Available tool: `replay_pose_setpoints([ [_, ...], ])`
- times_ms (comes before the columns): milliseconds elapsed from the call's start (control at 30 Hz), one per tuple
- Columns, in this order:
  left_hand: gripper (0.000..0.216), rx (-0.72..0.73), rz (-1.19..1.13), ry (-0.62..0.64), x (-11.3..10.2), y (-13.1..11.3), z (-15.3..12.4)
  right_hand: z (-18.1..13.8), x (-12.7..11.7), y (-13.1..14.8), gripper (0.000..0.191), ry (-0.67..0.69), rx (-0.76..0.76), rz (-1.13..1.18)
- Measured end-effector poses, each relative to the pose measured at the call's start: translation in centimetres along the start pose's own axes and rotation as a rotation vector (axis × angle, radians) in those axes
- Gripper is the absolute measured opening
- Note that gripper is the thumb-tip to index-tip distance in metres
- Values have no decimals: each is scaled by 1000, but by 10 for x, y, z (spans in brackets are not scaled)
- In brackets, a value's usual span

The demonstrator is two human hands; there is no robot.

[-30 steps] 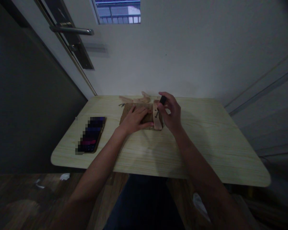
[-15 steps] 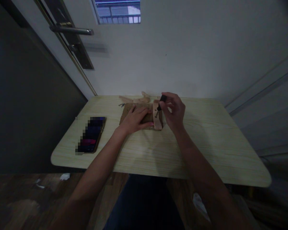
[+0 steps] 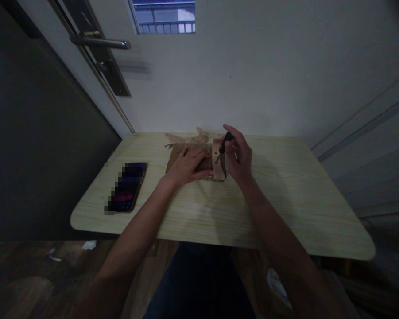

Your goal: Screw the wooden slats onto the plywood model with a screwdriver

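My left hand (image 3: pixel 189 165) lies flat, fingers apart, on a piece of brown cardboard (image 3: pixel 174 156) and presses it to the table. A pale tan strip (image 3: pixel 218 170) runs across the cardboard's right end, with small dark spots in it that look like screws or holes. Between the thumb and fingers of my right hand (image 3: pixel 239 156) is the black handle of a screwdriver (image 3: pixel 226 141). Its shaft slants down to the left, and the tip meets the strip or hovers just over it; I cannot tell which. The index finger is raised off the handle.
A phone (image 3: pixel 128 186) lies on the left of the wooden-topped table (image 3: pixel 285 212). Behind the cardboard are crumpled tan scraps (image 3: pixel 201 135) and a few small dark screws (image 3: pixel 168 145). A white door with a metal handle (image 3: pixel 101 42) rises directly behind the table.
My right hand has shifted slightly left, and its index finger has lifted off the screwdriver handle, which now leans more. My left hand and the cardboard have stayed in place.
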State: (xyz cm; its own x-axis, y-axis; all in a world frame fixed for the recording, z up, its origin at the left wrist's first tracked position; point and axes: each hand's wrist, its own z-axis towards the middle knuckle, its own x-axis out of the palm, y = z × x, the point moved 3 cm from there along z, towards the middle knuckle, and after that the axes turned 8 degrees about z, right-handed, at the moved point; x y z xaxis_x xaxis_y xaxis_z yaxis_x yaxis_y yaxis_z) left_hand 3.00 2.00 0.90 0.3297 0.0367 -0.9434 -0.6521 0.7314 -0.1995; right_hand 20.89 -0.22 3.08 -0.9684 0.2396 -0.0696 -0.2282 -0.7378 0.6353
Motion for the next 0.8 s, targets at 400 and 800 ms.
replay_pose_setpoints([
  [400,59,-2,17,-2,1,0,-1,4,-3,-9,36,-78,-6,28],
  [800,58,-6,-11,14,-3,-3,0,-1,0,-3,35,26,21,135],
])
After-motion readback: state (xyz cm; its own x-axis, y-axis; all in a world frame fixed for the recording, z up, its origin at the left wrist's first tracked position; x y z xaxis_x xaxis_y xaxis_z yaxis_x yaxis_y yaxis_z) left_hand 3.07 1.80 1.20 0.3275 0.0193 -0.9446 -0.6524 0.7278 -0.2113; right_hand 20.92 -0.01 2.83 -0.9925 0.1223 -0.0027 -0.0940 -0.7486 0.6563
